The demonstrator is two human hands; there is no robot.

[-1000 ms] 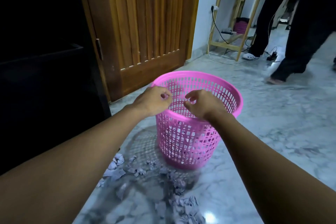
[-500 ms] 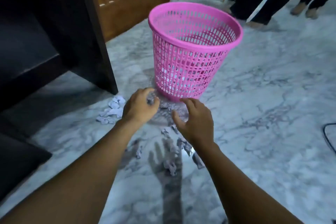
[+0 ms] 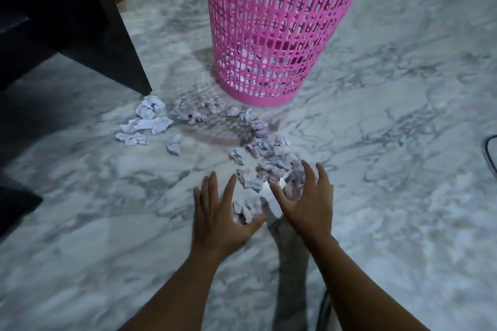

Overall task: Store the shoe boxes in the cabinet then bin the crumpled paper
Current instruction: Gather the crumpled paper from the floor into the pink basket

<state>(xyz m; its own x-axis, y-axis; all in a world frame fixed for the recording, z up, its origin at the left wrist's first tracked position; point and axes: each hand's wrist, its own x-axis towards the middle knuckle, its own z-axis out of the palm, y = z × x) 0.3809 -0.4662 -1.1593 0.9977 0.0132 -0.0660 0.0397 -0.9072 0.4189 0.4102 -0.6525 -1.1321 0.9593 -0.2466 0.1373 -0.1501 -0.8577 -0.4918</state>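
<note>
Left hand point(image 3: 217, 212) and right hand point(image 3: 304, 201), fingers spread and holding nothing, flank crumpled paper point(image 3: 271, 166) strewn over the marble floor point(image 3: 390, 169) before the pink mesh bin point(image 3: 269, 35). A loose scoop could drop small scraps between the fingers, short of the bin.

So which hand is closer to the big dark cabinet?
Left. The left hand is right of the corner of the dark cabinet, nearer the person; the right hand is even farther right, over crumpled paper.
</note>
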